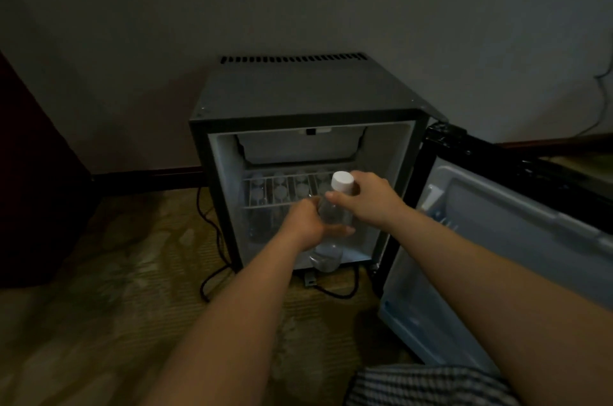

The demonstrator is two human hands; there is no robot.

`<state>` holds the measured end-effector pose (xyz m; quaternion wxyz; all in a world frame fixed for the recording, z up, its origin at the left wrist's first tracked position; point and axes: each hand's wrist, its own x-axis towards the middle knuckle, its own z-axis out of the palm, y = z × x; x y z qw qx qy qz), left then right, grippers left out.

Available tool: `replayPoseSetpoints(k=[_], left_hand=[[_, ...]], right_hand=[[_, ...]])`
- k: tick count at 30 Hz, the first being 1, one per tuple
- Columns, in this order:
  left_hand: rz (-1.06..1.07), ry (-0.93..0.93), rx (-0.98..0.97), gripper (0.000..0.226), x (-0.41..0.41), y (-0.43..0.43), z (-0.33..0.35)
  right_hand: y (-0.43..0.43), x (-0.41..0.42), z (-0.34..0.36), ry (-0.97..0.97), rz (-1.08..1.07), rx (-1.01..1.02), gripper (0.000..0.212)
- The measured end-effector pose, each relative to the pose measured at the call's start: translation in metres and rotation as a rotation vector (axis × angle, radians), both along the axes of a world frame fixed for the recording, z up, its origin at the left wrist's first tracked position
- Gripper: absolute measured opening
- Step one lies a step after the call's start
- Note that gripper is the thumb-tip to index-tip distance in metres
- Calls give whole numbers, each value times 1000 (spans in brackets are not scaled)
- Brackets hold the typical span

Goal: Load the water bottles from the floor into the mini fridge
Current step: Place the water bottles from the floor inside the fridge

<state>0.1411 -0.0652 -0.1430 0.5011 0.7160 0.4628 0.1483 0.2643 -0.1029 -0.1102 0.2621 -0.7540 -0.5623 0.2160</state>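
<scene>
A clear water bottle (331, 216) with a white cap stands upright in front of the open mini fridge (298, 97). My left hand (303, 223) grips its middle from the left. My right hand (365, 198) holds its neck just below the cap. The bottle's base hangs near the fridge's lower front edge. Behind it, several white-capped bottles (278, 190) sit under the wire shelf (275, 204) inside the fridge. The dim light hides the lower compartment's contents.
The fridge door (491, 233) stands swung open to the right, its inner shelves facing me. A black power cable (215, 239) loops over the patterned carpet at the fridge's left and front. A dark cabinet (36, 180) stands at the left. My checked shorts (428, 385) show at bottom.
</scene>
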Motion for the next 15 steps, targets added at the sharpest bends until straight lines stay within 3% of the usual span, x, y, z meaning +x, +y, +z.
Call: replayPoseSetpoints(k=[5, 15], left_hand=[[-51, 26, -12, 66, 22, 10, -25], [-12, -12, -86, 65, 62, 47, -64]], right_hand=[[9, 21, -16, -36, -9, -128, 33], [47, 42, -42, 62, -113, -119, 34]])
